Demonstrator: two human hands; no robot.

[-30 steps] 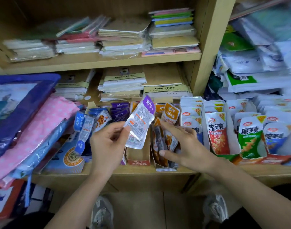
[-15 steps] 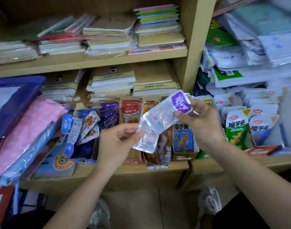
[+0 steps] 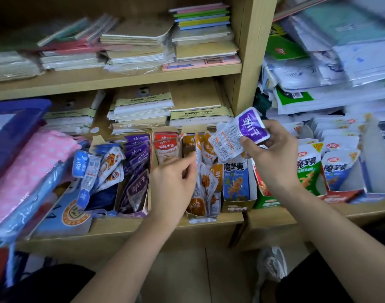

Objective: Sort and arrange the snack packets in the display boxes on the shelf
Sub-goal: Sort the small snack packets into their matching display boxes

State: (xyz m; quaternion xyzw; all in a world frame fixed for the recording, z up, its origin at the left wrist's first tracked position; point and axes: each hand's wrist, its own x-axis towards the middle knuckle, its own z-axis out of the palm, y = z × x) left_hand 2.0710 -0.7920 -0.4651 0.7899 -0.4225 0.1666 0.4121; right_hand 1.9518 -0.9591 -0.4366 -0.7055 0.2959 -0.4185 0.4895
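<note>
Wooden shelf board (image 3: 209, 224) bears open cardboard display boxes (image 3: 134, 212). At its front, the left hand (image 3: 171, 184) pinches a thin orange-and-white snack packet (image 3: 198, 158) between thumb and curled forefinger, upright in its box. Farther back, the right hand (image 3: 272, 156) grips a purple-and-white foil packet (image 3: 241, 136) above the boxes, thumb on front, fingers behind.

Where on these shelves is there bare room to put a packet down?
Only the front strips: the shelf board before the blue box and purple box, and the neighbouring board before the green box. Crowded: the orange box, where the left hand pinches an orange packet, and below the right hand holding a purple packet.
</note>
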